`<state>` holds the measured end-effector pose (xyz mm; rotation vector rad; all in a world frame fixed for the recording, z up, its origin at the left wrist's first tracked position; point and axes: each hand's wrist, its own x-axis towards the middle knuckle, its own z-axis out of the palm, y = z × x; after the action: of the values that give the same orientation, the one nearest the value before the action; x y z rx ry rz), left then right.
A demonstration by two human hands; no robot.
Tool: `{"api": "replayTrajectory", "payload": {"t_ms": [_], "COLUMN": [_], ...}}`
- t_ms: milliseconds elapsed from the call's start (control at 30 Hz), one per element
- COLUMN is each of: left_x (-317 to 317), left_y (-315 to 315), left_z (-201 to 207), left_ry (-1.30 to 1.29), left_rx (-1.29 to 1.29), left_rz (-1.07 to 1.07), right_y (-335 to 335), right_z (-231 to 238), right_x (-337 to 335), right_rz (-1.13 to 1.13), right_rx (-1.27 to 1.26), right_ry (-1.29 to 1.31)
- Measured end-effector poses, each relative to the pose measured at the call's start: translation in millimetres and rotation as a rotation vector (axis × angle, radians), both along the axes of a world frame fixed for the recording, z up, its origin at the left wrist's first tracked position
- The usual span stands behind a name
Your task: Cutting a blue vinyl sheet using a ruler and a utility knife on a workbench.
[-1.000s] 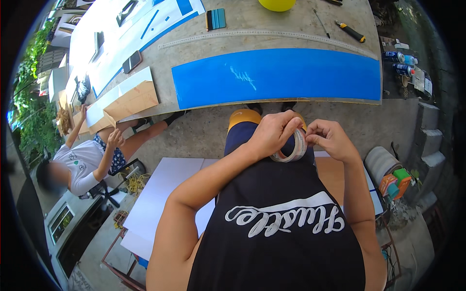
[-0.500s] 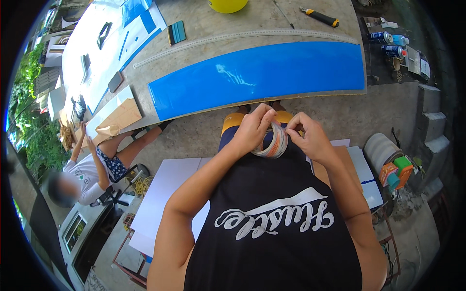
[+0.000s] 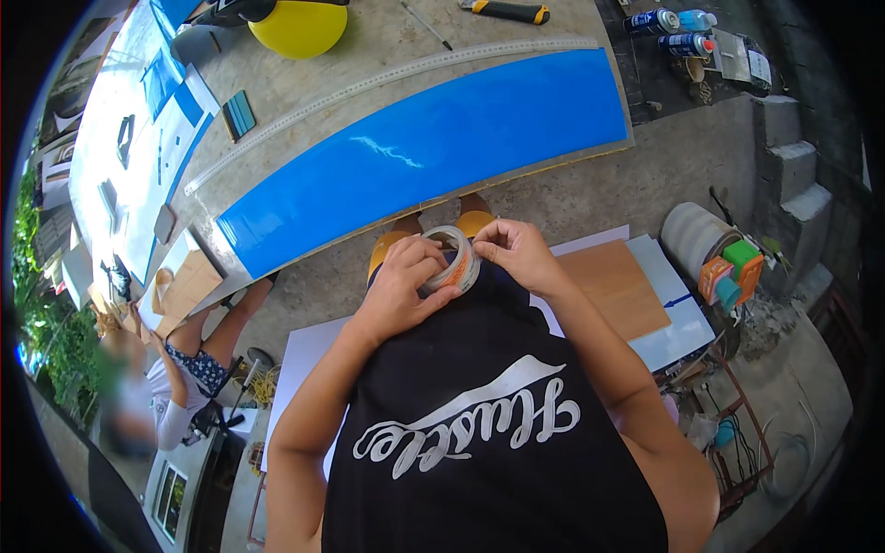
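In front of my body I hold a roll of clear tape (image 3: 468, 269) with orange print on its core. My left hand (image 3: 410, 284) wraps round the roll's left side, fingers over the rim and thumb below. At the roll's right edge, thumb and forefinger of my right hand (image 3: 518, 255) are pinched together; whether a tape end is between them is too small to tell. Beyond my hands, a long blue glossy sheet (image 3: 433, 152) lies along the near edge of the table (image 3: 387, 46). A pale ruler (image 3: 387, 81) runs along its far side.
On the table are a teal squeegee (image 3: 239, 115), a utility knife (image 3: 505, 11), a pen (image 3: 426, 26) and a yellow rounded object (image 3: 300, 29). Spray cans (image 3: 653, 21) stand at the far right. Wood board (image 3: 613, 290) lies right of me. Another person (image 3: 171, 378) sits at left, holding brown material.
My left hand has shifted its grip to the roll's left side, and the roll has turned. The view has swung, so the table sits further left. More of the yellow object shows.
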<state>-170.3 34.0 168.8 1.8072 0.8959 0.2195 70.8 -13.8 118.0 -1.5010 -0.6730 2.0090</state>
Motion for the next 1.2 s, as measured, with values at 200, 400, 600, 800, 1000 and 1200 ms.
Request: {"api": "replayTrajectory", "payload": {"t_ms": [200,400,600,800,1000,1200], "left_x": [17.1,14.6,40.6,53.5,60.3,61.7], "left_y": [39.2,88.7,121.1,132.1,131.3,135.7], "left_z": [-7.2,-38.3,-45.6,-66.8,-88.1,-98.9], "left_ry": [0.09,0.354,0.552,0.653,0.699,0.744], "left_rx": [-0.02,-0.546,-0.17,-0.138,-0.045,-0.029], "left_rz": [0.083,0.36,0.188,0.195,0.203,0.168], "right_y": [39.3,86.7,99.0,109.0,115.2,121.5], "right_z": [-19.3,-64.9,-101.1,-113.8,-115.7,-112.6], "right_x": [26.4,113.2,143.6,157.7,163.8,165.1], "right_rz": [-0.225,-0.512,-0.588,-0.505,-0.441,-0.34], "right_rx": [0.019,0.187,0.229,0.208,0.241,0.271], "right_ry": [-0.023,-0.389,-0.6,-0.618,-0.631,-0.85]}}
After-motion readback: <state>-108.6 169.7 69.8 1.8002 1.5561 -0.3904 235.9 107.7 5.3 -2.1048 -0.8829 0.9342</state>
